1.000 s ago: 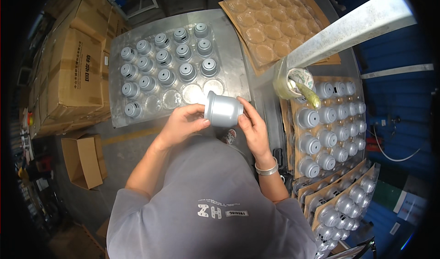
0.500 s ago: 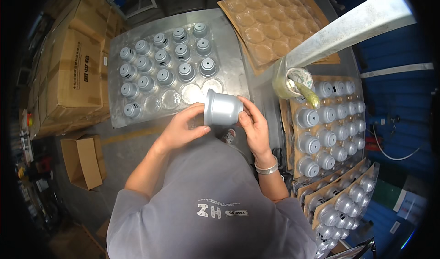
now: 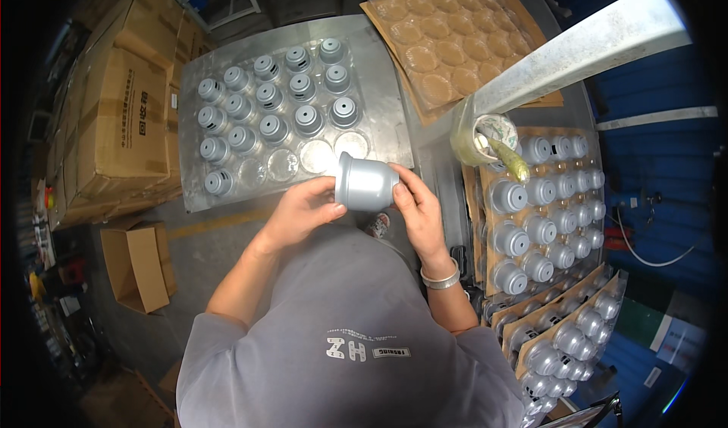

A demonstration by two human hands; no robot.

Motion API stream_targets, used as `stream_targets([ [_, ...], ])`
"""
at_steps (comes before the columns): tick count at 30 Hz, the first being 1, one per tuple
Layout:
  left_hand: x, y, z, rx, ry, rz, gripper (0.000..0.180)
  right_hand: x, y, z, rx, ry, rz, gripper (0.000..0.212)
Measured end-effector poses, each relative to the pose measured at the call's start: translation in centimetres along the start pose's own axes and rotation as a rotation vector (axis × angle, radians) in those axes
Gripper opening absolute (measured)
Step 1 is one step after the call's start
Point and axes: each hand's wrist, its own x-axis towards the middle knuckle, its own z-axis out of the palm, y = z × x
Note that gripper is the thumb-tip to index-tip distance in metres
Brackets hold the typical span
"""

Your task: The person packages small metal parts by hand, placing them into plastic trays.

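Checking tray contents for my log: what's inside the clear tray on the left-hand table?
Sixteen grey cups sit narrow end up in the clear tray; four bare pockets show in the nearest row. What lies beneath the seated cups is covered.

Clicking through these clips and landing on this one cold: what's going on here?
A person holds a grey cup-shaped part sideways in both bare hands, the left hand at its wide rim and the right hand at its narrower end. Beyond it, a clear tray of similar parts lies on a metal table, with four pockets of its near row unfilled. More such parts sit in cardboard-backed trays on the right.
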Motion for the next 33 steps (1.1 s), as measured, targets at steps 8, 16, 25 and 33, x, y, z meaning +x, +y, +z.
stream_targets([
  [8,0.7,-0.3,-0.3,-0.083,0.008,0.019,0.044,0.0,-0.5,-0.1,-0.132,-0.011,-0.09,0.05],
  [16,1.3,1.2,-0.1,-0.542,-0.057,-0.118,0.043,0.0,-0.8,-0.3,-0.081,-0.143,-0.129,0.046],
  [25,1.6,0.4,-0.3,-0.373,0.064,-0.097,0.045,0.1,-0.8,-0.4,-0.227,-0.077,-0.2,0.049],
  [33,0.9,-1.5,-1.0,-0.056,-0.008,-0.031,0.042,0.4,0.2,0.0,0.005,0.013,-0.107,0.047],
])
